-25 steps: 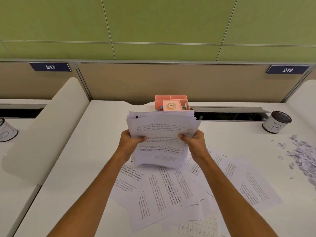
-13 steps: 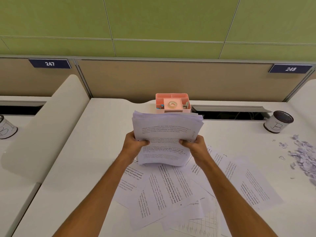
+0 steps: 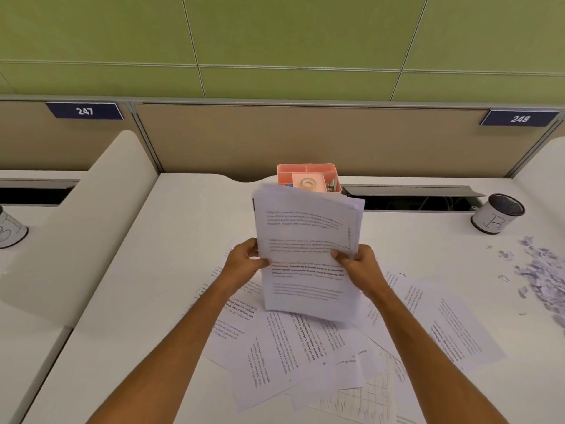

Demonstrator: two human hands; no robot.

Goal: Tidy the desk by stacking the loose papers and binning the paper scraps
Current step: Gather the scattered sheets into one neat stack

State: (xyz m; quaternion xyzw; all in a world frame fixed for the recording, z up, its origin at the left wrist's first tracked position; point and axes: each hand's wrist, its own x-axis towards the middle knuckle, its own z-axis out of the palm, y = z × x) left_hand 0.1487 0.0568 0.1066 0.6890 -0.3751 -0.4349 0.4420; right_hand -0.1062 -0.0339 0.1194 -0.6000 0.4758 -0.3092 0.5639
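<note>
A thick stack of printed papers [image 3: 305, 240] stands nearly upright above the desk, its lower edge close to the sheets below. My left hand [image 3: 244, 261] grips its left edge and my right hand [image 3: 357, 264] grips its right edge, thumbs on the front page. Several loose printed sheets [image 3: 290, 350] lie fanned out and overlapping on the white desk [image 3: 171, 270] under and in front of the stack. A pile of torn paper scraps [image 3: 544, 276] lies at the desk's right edge.
A pink desk organiser [image 3: 308, 179] with a tape roll stands behind the stack. A small cup-shaped bin marked B [image 3: 496, 213] sits at the back right, beside an open cable slot [image 3: 412, 197]. Another such bin [image 3: 10, 228] stands on the neighbouring desk, left.
The stack has turned from wide to tall in my hands and come lower toward the desk, with its sheets more closely aligned. The sheets on the desk have not moved.
</note>
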